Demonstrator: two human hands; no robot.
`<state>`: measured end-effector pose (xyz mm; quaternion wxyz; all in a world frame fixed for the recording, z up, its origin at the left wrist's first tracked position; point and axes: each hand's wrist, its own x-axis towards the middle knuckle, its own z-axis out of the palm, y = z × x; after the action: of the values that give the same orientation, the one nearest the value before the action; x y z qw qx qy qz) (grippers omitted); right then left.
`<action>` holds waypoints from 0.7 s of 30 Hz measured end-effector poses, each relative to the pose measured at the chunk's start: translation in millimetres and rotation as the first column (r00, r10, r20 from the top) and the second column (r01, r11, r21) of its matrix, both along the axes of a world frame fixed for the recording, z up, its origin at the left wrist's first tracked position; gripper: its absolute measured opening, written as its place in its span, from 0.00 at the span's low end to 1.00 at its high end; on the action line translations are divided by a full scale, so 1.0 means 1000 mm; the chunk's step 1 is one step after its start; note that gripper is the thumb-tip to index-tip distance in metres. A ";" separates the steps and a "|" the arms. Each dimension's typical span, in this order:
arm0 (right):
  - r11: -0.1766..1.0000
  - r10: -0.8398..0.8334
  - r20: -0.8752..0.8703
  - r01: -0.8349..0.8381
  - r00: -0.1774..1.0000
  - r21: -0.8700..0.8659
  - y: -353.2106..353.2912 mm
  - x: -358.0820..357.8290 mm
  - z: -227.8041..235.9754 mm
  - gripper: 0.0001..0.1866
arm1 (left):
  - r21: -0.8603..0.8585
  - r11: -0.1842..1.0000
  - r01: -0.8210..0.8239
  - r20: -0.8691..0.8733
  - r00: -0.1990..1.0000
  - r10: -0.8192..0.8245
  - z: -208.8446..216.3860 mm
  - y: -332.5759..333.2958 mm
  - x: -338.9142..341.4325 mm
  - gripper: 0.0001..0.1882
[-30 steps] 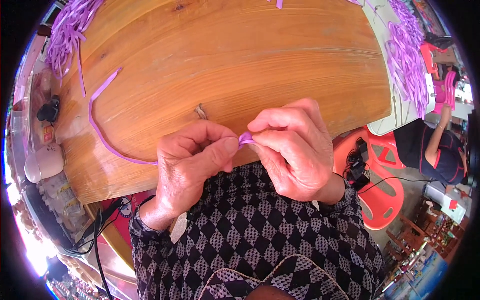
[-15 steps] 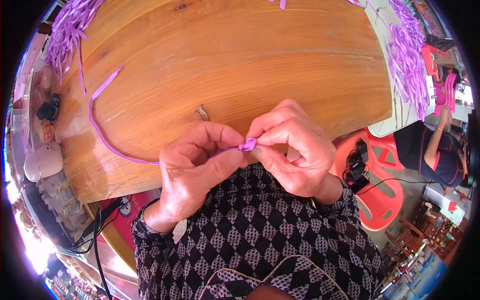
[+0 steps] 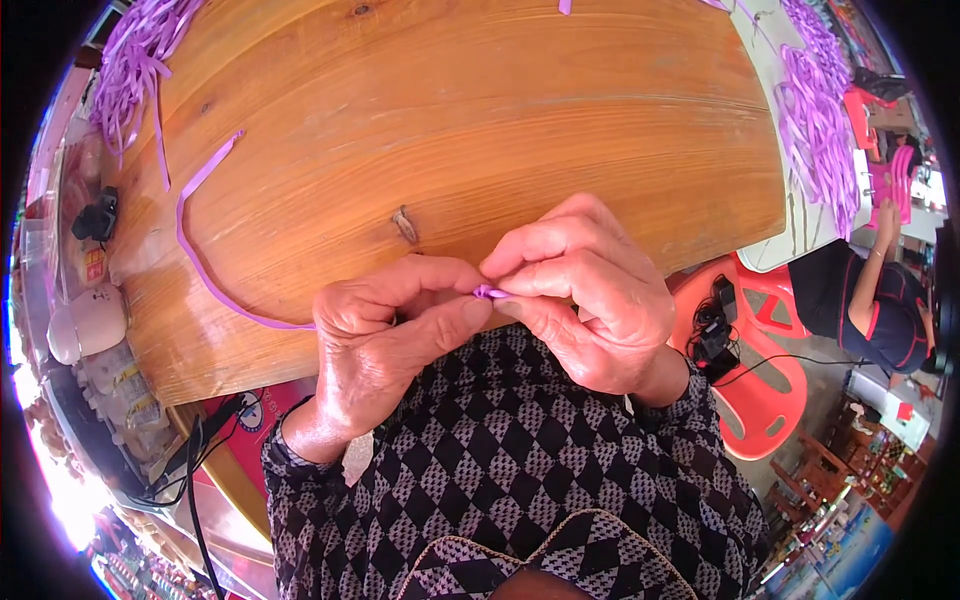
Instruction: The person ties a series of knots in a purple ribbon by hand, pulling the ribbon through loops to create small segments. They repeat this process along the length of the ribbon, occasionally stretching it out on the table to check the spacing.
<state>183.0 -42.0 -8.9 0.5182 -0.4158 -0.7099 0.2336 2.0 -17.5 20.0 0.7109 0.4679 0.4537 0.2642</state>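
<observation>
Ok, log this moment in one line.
left hand: pinching knotted purple ribbon | right hand: pinching same ribbon | rest: wooden table, ribbon bundle far left, second bundle far right

The left hand (image 3: pixel 385 330) and right hand (image 3: pixel 590 300) are side by side at the near edge of the bench (image 3: pixel 450 130). Left of the left hand, a ribbon (image 3: pixel 207 170) lies across the bench, one end reaching that hand. One bundle of ribbons (image 3: pixel 140 75) sits at the far left corner; another bundle (image 3: pixel 815 130) lies on a second bench (image 3: pixel 762 252) to the right. Below that stands a chair (image 3: pixel 780 400) (cables (image 3: pixel 712 340) on its seat), and farther right is another person (image 3: pixel 885 310).
</observation>
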 end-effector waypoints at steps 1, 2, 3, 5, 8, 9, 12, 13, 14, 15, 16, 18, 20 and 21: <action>1.000 0.001 -0.004 -0.001 1.000 0.013 0.000 -0.001 0.000 0.10 | 0.040 0.999 -0.016 0.004 1.000 0.016 0.000 0.000 0.001 0.05; 1.000 0.003 -0.009 -0.003 1.000 0.027 0.000 -0.001 0.000 0.10 | 0.039 0.999 -0.015 0.003 1.000 0.015 -0.003 0.001 0.001 0.05; 1.000 0.003 -0.010 -0.003 1.000 0.026 0.000 -0.001 0.000 0.10 | 0.291 0.956 0.029 -0.012 1.000 -0.027 -0.008 0.003 0.000 0.05; 0.999 0.006 0.022 -0.007 1.000 0.049 0.000 0.000 0.001 0.11 | 0.523 0.849 0.074 -0.039 0.997 -0.063 -0.011 0.005 -0.001 0.05; 0.998 -0.005 0.075 0.001 0.997 0.056 -0.001 0.001 0.001 0.15 | 0.553 0.827 0.103 -0.094 0.994 -0.061 -0.007 0.006 0.000 0.05; 0.998 -0.006 0.076 0.001 0.997 0.057 0.000 0.002 0.002 0.15 | 0.414 0.906 0.082 -0.085 0.995 -0.051 -0.004 0.004 0.000 0.05; 0.999 -0.011 0.081 0.008 0.997 0.038 0.001 0.004 0.005 0.20 | 0.168 0.985 0.038 -0.056 0.998 -0.029 -0.003 0.005 -0.001 0.05; 1.000 0.010 0.073 -0.012 0.997 0.020 0.001 0.004 0.005 0.23 | 0.069 0.997 0.016 -0.035 0.999 -0.014 -0.004 0.005 -0.002 0.05; 0.999 0.032 0.065 -0.032 0.997 0.002 0.002 0.004 0.005 0.25 | 0.070 0.997 0.017 -0.035 0.999 -0.015 -0.004 0.005 -0.001 0.05; 1.000 0.030 0.064 -0.031 0.997 0.002 0.002 0.004 0.005 0.25 | 0.011 1.000 -0.001 0.011 1.000 0.000 -0.004 0.005 0.000 0.05; 0.999 0.051 0.053 -0.051 0.997 0.002 0.003 0.002 0.004 0.25 | -0.048 0.999 -0.015 0.056 0.998 0.018 -0.004 0.005 0.001 0.06; 0.997 0.071 0.043 -0.072 0.997 0.002 0.004 -0.001 0.004 0.25 | -0.103 0.995 -0.018 0.069 0.997 0.025 -0.005 0.007 0.002 0.06; 0.997 0.076 0.068 -0.078 0.995 0.026 0.004 -0.004 0.006 0.22 | -0.157 0.987 -0.021 0.081 0.996 0.034 -0.005 0.007 0.003 0.06; 0.997 0.076 0.069 -0.078 0.995 0.026 0.004 -0.005 0.005 0.22 | -0.197 0.980 -0.021 0.105 0.994 0.043 -0.005 0.007 0.004 0.07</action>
<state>178.4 -37.7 -4.0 0.4903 -0.3885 -0.7458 0.2290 6.4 -10.4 15.2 0.7728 0.3733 0.4455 0.2549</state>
